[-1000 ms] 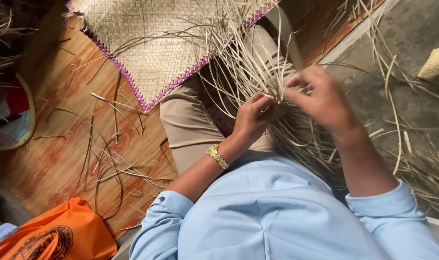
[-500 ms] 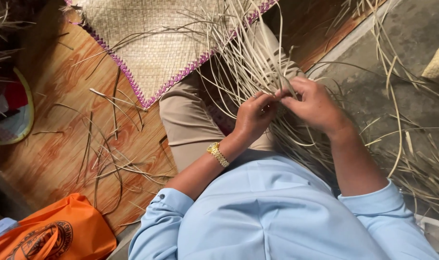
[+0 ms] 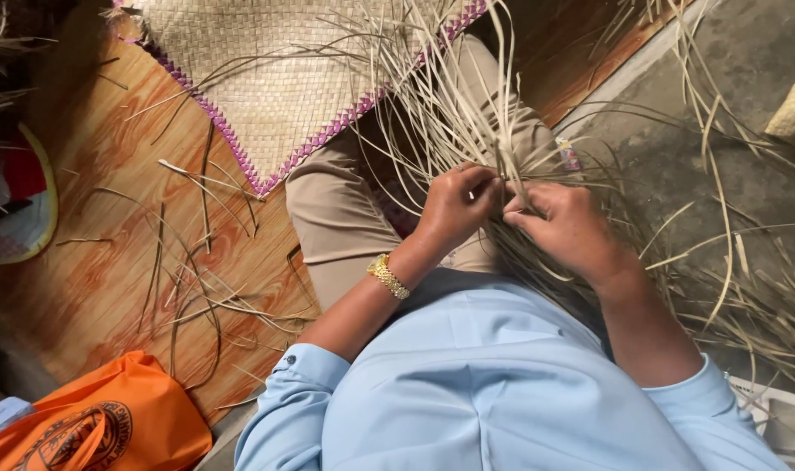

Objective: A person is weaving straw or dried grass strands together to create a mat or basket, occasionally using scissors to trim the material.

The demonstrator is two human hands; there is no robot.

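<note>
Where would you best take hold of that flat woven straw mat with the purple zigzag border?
Probably at the flat woven straw mat's purple zigzag edge, near the pointed corner that lies bare on the wooden floor. Come from the left, floor side: that edge is finished and firm, while the right side runs into loose straw strips that both hands are working.

1. The right hand [image 3: 572,228], raised and apart a second ago, has dropped beside the left hand [image 3: 457,202].
2. Both hands now pinch the dried reed strips [image 3: 467,105] together, fingertips nearly touching, lower over the lap.
</note>
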